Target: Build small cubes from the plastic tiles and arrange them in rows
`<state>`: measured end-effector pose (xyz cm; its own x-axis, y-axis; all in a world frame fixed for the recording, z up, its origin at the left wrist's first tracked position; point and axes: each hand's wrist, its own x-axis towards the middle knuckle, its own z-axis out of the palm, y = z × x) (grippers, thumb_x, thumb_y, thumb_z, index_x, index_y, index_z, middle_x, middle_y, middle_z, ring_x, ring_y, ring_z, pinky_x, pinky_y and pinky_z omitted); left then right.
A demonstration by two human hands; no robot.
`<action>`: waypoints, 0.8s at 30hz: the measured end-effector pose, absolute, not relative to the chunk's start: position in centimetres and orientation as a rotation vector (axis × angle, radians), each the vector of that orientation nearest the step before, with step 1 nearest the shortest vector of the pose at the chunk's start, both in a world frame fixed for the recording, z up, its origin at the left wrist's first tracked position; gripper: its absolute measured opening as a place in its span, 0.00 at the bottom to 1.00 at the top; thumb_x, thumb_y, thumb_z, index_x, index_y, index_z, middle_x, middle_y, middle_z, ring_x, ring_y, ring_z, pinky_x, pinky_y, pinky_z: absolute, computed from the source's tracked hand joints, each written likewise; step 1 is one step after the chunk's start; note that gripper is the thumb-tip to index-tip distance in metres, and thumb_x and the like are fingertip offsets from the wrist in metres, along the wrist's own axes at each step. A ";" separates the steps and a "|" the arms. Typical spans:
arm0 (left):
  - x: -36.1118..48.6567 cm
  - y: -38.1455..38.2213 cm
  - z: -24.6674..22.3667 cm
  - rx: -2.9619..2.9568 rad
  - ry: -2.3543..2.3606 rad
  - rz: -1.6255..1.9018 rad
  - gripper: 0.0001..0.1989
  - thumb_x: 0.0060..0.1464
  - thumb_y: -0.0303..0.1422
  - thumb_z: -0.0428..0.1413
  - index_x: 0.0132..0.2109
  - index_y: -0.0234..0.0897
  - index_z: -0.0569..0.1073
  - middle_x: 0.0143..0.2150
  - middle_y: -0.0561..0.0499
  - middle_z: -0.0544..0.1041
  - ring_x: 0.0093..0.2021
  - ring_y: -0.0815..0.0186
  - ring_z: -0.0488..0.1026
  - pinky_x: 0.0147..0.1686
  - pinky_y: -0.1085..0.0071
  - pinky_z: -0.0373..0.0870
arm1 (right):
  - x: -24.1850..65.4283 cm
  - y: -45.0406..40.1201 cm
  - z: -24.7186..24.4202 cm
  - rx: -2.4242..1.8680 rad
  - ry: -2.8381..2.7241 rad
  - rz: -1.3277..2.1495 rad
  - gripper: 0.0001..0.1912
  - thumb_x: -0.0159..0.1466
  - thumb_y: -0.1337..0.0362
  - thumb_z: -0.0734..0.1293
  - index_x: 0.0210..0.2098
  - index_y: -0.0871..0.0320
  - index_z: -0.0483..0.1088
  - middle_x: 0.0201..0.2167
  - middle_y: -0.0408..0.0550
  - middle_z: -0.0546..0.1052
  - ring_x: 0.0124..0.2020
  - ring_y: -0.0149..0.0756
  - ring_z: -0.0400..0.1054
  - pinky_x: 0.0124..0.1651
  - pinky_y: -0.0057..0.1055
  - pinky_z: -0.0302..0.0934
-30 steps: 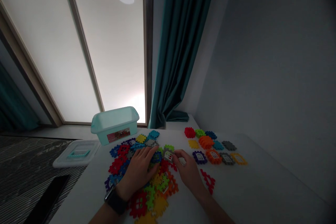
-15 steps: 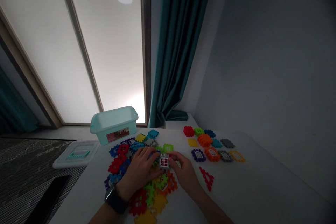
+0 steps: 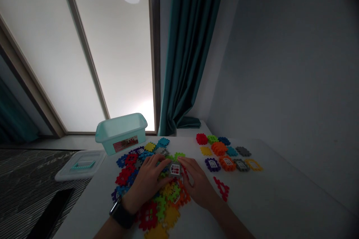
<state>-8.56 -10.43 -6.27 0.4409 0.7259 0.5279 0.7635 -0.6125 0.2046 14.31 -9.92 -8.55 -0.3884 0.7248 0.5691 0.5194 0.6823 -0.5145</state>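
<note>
Head view: both bare hands meet low in the middle of the frame, over a heap of interlocking plastic tiles point(image 3: 164, 199) on a white desk point(image 3: 252, 201); the left hand point(image 3: 147, 181), with a black watch point(image 3: 120, 216) on its wrist, and the right hand point(image 3: 198, 183) close on a small grey window tile point(image 3: 175, 170) from either side; the fingers point(image 3: 186, 166) of both hands are curled in against its edges, so it appears held between them, just above the heap and tilted with its red-and-white window toward the camera; a two-sided hold probably steadies it, since the loose heap offers little to brace against; to the right of the hands, a group of separate tiles point(image 3: 227, 157) lies flat in two loose rows, perhaps spread so that each one shows; a red strip of tile point(image 3: 221, 189) lies just below them; at the far edge of the desk, a mint-green plastic bin point(image 3: 120, 132) stands with a printed label on its front; a pale plastic lid point(image 3: 81, 166) lies to its lower left.
</note>
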 end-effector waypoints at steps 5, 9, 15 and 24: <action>-9.2 -10.4 -6.1 -2.661 -1.352 -0.866 0.25 0.55 0.35 0.67 0.57 0.44 0.70 0.53 0.45 0.72 0.51 0.52 0.72 0.49 0.54 0.73 | 14.4 -10.1 -8.4 -1.001 -2.136 0.382 0.28 0.66 0.69 0.61 0.65 0.54 0.61 0.59 0.54 0.71 0.62 0.46 0.64 0.65 0.49 0.62; -9.7 -10.1 -6.1 -2.727 -1.349 -0.821 0.26 0.55 0.36 0.66 0.59 0.45 0.69 0.55 0.45 0.71 0.52 0.53 0.73 0.50 0.55 0.74 | 14.6 -9.8 -8.5 -1.029 -2.168 0.421 0.23 0.67 0.68 0.62 0.62 0.53 0.65 0.54 0.54 0.75 0.57 0.46 0.68 0.60 0.48 0.66; -10.0 -9.7 -5.2 -2.777 -1.262 -0.755 0.23 0.58 0.38 0.64 0.59 0.46 0.70 0.54 0.46 0.72 0.53 0.54 0.73 0.53 0.56 0.72 | 14.8 -9.5 -8.6 -1.038 -2.175 0.394 0.19 0.70 0.66 0.62 0.59 0.52 0.68 0.49 0.52 0.78 0.52 0.45 0.71 0.55 0.44 0.68; -10.2 -10.3 -6.9 -2.785 -1.306 -0.785 0.26 0.60 0.32 0.62 0.63 0.48 0.67 0.54 0.47 0.73 0.51 0.56 0.73 0.51 0.59 0.73 | 14.7 -9.9 -8.2 -1.042 -2.292 0.457 0.21 0.72 0.63 0.59 0.64 0.52 0.65 0.54 0.51 0.77 0.55 0.44 0.70 0.59 0.44 0.65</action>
